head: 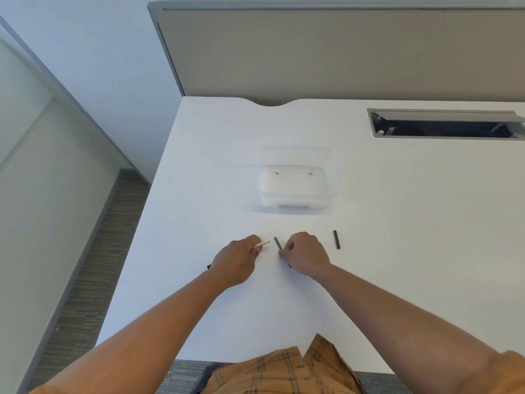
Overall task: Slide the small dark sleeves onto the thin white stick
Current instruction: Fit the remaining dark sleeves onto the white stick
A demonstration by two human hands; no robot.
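While both forearms are reaching out over the white desk, the left hand is curling closed around the thin white stick, pinching it between thumb and fingertips. The stick's free end is projecting from that pinch toward the right hand. A dark end is showing at the outer edge of the left hand; whether it belongs to the stick or to a separate sleeve cannot be told.

The right hand is closing narrowly on a dark sleeve, gripping it low down with thumb and forefinger. The sleeve's upper part is sticking out beyond the fingertips, tilted, and sitting in the gap between the two hands, near the stick's tip but not touching it. A short dark piece is also protruding beneath the right hand's fingers.

Another dark sleeve is lying flat on the desk, apart from the right hand on its outer side. Beyond both hands, a clear plastic container is resting on the desk. Further beyond the right hand, a grey cable tray is sitting open in the desk surface.
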